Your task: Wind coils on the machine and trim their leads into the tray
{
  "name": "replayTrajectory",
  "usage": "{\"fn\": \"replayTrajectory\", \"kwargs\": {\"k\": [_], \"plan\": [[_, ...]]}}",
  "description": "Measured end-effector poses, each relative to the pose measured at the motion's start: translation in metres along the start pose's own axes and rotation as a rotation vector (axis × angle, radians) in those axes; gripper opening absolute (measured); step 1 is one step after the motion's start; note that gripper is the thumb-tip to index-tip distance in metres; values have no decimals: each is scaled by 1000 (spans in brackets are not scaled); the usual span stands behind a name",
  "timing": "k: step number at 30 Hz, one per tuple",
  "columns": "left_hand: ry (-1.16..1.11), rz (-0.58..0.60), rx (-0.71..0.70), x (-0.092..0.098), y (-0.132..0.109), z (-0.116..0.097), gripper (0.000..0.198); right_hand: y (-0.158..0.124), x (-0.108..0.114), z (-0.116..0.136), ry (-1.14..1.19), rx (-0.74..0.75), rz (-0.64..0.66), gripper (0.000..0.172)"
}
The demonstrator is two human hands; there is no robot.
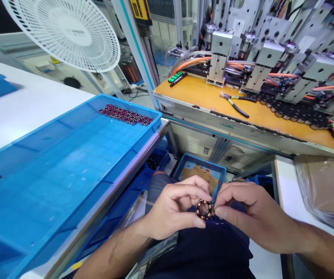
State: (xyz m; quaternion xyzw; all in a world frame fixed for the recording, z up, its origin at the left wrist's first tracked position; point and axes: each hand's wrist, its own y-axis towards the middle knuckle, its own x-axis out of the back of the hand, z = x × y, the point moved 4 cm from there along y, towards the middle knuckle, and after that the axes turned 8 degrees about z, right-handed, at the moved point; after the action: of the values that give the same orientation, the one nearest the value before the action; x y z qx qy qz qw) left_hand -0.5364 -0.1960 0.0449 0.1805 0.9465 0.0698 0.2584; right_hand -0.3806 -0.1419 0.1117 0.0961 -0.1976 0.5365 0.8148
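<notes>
While the left hand (173,209) clamps a small, dark, ring-shaped coil with copper-coloured windings (209,209) between thumb and fingers, the right hand (258,217) has its thumb and index fingertips together at the coil's right edge; whether they pinch anything, I cannot tell. Left of this grip, a long blue plastic tray (68,162) holds dark-red parts (126,115); beyond it, 1 pair of black-and-yellow-handled metal pliers (228,98) lies on an orange-topped bench (193,91).

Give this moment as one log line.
left hand: holds copper-wound ring | right hand: at ring's edge, grip unclear | left: blue tray, small parts at far end | ahead: pliers on orange bench
</notes>
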Motion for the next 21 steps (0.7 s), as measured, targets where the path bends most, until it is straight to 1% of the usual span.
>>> {"fn": "replayTrajectory", "kwargs": {"k": [2,3,4,6,7,9,11,17,21], "plan": [[-34,-15,15,1,-1,1,31,-5,4,2,-116,76,75,8],[-65,-18,23,1,-1,1,31,-8,7,3,-199,129,70,4],[-100,-18,38,2,-1,2,32,-10,11,3,-291,189,33,8],[-172,5,70,1,0,3,32,-11,15,5,-456,301,-68,21],[-205,20,86,0,1,4,32,-10,15,6,-511,355,-92,25],[-256,52,123,-2,2,4,31,-5,11,9,-565,455,-97,26],[-293,74,151,-4,4,5,30,0,7,12,-580,526,-112,22],[-352,90,157,-6,5,4,30,7,5,15,-593,588,-150,12],[-333,95,146,-4,4,6,29,5,5,9,-575,594,-174,16]]}}
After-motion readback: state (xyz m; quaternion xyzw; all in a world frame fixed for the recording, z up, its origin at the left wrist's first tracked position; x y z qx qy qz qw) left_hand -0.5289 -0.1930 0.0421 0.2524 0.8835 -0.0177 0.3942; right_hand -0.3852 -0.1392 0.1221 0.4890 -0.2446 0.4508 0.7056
